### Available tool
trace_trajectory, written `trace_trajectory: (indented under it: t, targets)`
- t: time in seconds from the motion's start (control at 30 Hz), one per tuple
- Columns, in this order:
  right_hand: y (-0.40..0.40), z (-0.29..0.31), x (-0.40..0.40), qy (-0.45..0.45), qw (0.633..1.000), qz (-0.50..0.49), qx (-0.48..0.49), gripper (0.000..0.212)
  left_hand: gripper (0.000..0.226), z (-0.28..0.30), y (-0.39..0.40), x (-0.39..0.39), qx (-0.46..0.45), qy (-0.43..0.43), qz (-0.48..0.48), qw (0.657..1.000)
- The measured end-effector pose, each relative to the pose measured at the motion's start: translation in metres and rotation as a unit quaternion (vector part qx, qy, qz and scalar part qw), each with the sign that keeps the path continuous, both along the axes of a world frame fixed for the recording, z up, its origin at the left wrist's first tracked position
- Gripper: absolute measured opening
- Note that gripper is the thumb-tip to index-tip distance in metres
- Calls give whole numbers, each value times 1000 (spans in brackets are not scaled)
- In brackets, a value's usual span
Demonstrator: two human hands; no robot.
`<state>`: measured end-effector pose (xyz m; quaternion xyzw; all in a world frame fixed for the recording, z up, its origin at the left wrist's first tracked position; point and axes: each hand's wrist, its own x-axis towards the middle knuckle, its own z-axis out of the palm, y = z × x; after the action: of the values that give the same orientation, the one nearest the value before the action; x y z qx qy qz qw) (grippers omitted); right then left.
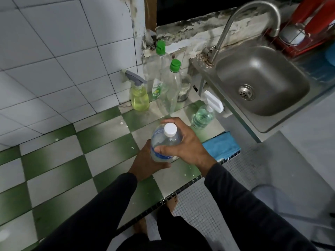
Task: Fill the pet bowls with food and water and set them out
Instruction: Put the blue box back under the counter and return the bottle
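A clear plastic water bottle (165, 140) with a white cap and blue label is held upright over the green-and-white tiled counter (72, 160). My left hand (145, 162) grips its lower body from behind and below. My right hand (184, 142) wraps the bottle's upper part, thumb across the front, fingers near the cap. The cap is on. No pet bowl is in view.
Against the wall stand a yellow spray bottle (139, 95), two clear bottles with green caps (170, 87), a glass jar (184, 87) and a green soap pump bottle (203, 116). A blue cloth (222, 145) lies by the steel sink (261, 80) with its tap (250, 19). A red dish rack (308, 24) sits at the back right.
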<state>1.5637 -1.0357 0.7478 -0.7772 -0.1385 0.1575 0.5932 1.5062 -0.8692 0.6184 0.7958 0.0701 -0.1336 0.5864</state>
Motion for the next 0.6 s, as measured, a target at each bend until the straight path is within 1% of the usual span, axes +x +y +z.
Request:
trace_trajectory:
  t: [0.23, 0.33, 0.43, 0.5, 0.57, 0.6]
  targets:
    - [2, 2, 14, 22, 1000, 0, 7, 62, 93, 4, -4, 5, 5, -19, 13, 1000]
    - [0, 2, 18, 41, 999, -1, 22, 60, 87, 8, -7, 7, 13, -30, 13, 999]
    - [0, 4, 20, 59, 998, 3, 19, 61, 69, 8, -10, 8, 20, -27, 2, 999]
    - [2, 6, 21, 64, 998, 2, 18, 59, 57, 6, -11, 9, 10, -21, -6, 1000]
    - [4, 7, 21, 68, 998, -3, 18, 57, 57, 6, -11, 10, 14, -22, -7, 1000]
    - [4, 8, 20, 69, 997, -5, 17, 57, 63, 6, -10, 10, 18, -23, -1, 1000]
